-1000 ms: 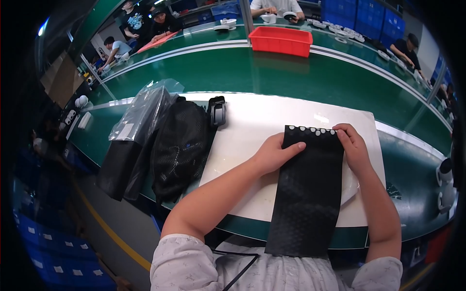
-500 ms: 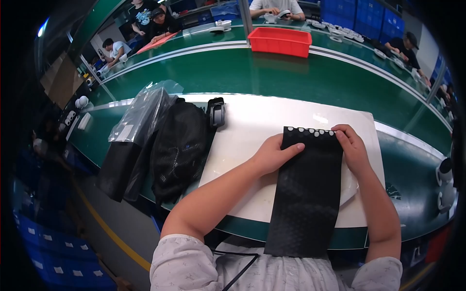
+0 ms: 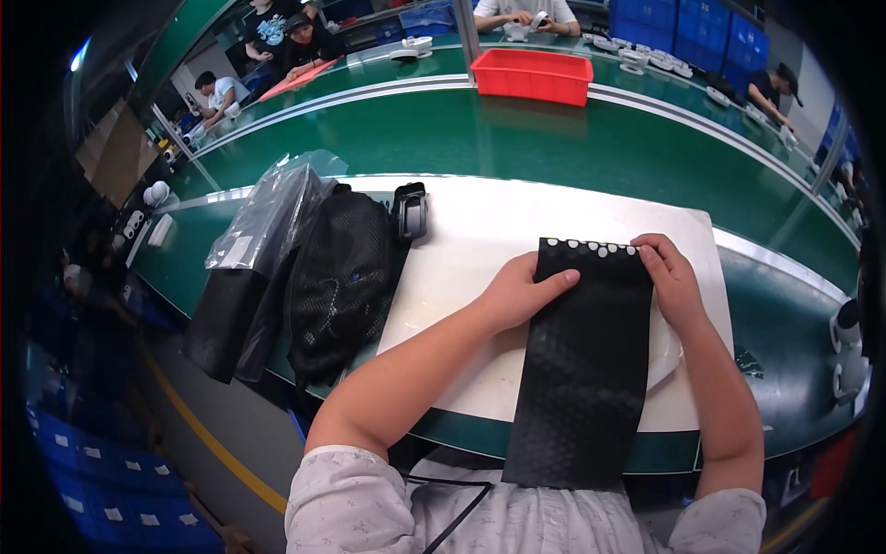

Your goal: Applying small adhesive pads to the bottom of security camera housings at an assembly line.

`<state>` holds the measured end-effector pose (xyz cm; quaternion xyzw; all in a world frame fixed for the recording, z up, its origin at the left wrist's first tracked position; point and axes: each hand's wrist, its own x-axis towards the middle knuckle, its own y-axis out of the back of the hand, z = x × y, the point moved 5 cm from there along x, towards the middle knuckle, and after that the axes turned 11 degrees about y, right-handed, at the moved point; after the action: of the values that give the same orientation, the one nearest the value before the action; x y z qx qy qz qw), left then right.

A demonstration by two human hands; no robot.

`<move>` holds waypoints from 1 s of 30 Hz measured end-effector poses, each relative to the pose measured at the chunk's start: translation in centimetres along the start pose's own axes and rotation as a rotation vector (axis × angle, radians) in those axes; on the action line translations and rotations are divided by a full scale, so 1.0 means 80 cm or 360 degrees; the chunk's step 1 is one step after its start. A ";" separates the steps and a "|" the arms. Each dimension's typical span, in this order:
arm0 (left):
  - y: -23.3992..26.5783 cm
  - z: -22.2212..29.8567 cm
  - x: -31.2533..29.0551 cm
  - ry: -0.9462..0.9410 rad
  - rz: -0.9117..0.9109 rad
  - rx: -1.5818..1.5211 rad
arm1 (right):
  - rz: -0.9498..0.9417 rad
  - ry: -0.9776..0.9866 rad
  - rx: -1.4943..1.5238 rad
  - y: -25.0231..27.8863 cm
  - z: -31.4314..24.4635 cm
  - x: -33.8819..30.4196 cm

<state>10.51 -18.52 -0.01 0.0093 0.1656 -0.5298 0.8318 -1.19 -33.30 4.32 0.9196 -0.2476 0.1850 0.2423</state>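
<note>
A long black bubble-textured bag (image 3: pixel 583 360) lies on the white mat (image 3: pixel 480 231), its far end showing a row of pale bubbles and its near end hanging over the bench edge toward me. My left hand (image 3: pixel 519 292) presses on the bag's far left corner, fingers laid flat over it. My right hand (image 3: pixel 671 277) grips the far right corner. A white rounded object (image 3: pixel 666 349) peeks out from under the bag's right side.
Left of the mat lie a black mesh pouch (image 3: pixel 340 282), a clear plastic bag over a black item (image 3: pixel 258 249) and a small black device (image 3: pixel 411 210). A red bin (image 3: pixel 532 75) sits beyond the green conveyor belt (image 3: pixel 517 148). Other people work at the far benches.
</note>
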 end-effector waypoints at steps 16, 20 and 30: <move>0.000 0.003 -0.001 0.0002 0.0036 0.0113 | 0.0004 0.0009 0.0022 0.000 0.002 0.000; 0.001 0.000 0.000 -0.0011 0.0003 0.0029 | -0.0006 0.0019 0.0017 -0.001 0.002 0.000; -0.002 -0.001 0.002 0.0025 0.0008 -0.0017 | 0.0054 0.0043 -0.0008 0.004 0.008 -0.001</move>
<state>10.40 -18.71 -0.08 0.0094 0.1751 -0.5266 0.8318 -1.30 -33.81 3.85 0.9121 -0.2605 0.2008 0.2448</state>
